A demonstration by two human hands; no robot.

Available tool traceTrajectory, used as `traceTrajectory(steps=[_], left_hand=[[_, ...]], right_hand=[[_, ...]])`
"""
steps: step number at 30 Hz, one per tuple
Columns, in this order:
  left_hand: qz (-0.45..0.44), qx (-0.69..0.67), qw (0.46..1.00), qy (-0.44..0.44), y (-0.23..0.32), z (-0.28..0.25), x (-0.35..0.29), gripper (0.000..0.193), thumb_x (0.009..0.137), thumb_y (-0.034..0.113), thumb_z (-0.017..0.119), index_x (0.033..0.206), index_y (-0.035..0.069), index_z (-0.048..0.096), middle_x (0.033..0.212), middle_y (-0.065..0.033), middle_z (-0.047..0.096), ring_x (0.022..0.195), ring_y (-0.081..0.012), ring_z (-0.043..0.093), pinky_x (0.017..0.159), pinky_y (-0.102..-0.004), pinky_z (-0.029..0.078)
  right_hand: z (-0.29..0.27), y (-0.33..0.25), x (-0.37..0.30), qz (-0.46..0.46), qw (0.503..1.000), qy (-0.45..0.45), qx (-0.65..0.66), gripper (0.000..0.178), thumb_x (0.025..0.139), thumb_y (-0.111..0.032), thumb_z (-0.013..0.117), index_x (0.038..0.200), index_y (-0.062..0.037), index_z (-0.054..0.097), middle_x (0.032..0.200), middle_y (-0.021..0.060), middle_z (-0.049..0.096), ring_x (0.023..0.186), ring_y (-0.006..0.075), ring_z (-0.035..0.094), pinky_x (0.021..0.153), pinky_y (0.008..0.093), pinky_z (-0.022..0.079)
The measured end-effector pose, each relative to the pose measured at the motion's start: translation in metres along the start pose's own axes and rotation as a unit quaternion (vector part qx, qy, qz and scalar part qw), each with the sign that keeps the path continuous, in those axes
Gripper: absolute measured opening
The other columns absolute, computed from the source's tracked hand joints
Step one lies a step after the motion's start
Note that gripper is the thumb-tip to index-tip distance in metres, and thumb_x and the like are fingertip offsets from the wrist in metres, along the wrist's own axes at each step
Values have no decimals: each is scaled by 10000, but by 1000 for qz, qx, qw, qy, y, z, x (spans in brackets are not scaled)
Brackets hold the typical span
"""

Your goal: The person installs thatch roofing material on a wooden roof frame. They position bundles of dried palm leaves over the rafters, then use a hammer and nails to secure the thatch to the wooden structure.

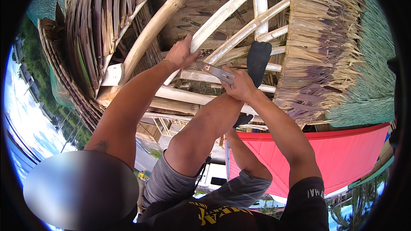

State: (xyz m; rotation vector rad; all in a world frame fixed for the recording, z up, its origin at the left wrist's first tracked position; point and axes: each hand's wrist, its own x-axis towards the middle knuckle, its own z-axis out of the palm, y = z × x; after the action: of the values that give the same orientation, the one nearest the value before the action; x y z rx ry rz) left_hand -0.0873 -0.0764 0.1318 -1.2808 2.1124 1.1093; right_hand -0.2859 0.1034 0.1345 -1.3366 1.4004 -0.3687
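My left hand (183, 54) is closed at the lower end of a pale split bamboo pole (231, 10) that slants up to the right. Closed round a flat grey metal tool (217, 72) is my right hand (240, 86). The tool has a small orange-red patch near its far end, which points toward my left hand; its exact kind is not clear. That end lies close to the left fingers, over the bamboo frame (195, 75). A second, thinner bamboo pole (250, 29) slants up just beside the tool.
Thatch of dry leaves (323, 38) covers the right, with green netting (368, 77) beyond it. More dry leaf thatch (96, 25) hangs at left beside a thick bamboo pole (158, 23). My dark-shod foot (259, 62) rests on the frame. A red roof (308, 154) lies below.
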Motion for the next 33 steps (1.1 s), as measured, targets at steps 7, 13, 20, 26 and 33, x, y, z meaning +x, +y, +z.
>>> traceTrajectory(steps=[7,13,20,26,33], left_hand=[[-8,42,999,-3,-2,0,3,600,904,320,733,1276,-58,451,1078,-339,678,1072,-474,656,910,-517,524],[-33,147,989,17,9,3,3,612,909,358,705,1309,-5,416,1139,-293,678,1074,-450,667,931,-513,538],[-43,116,992,-8,15,-2,4,692,876,323,723,1356,-58,403,1119,-333,675,1079,-457,666,942,-503,535],[-3,42,999,0,6,-3,1,680,877,302,726,1326,-91,398,1112,-363,667,1086,-477,660,937,-504,539],[62,20,998,-9,-12,0,5,673,910,322,702,1314,-112,382,1111,-384,652,1086,-509,647,951,-520,523]], right_hand=[[-38,-17,-6,52,996,22,-63,346,1019,-336,519,1016,-25,670,845,277,698,863,479,674,776,572,519],[-132,22,-54,185,965,173,-66,461,1060,-440,475,1075,-5,628,850,308,679,881,520,652,777,599,504],[-211,71,-98,259,903,328,-101,498,1055,-454,493,1076,25,630,894,328,674,933,526,642,806,596,494],[-221,34,-79,249,905,322,-124,464,1042,-432,543,1099,16,650,879,303,666,918,503,634,799,552,488],[-211,-91,-44,158,936,235,-209,427,1008,-399,598,1098,11,674,937,259,707,952,453,669,847,534,518]])
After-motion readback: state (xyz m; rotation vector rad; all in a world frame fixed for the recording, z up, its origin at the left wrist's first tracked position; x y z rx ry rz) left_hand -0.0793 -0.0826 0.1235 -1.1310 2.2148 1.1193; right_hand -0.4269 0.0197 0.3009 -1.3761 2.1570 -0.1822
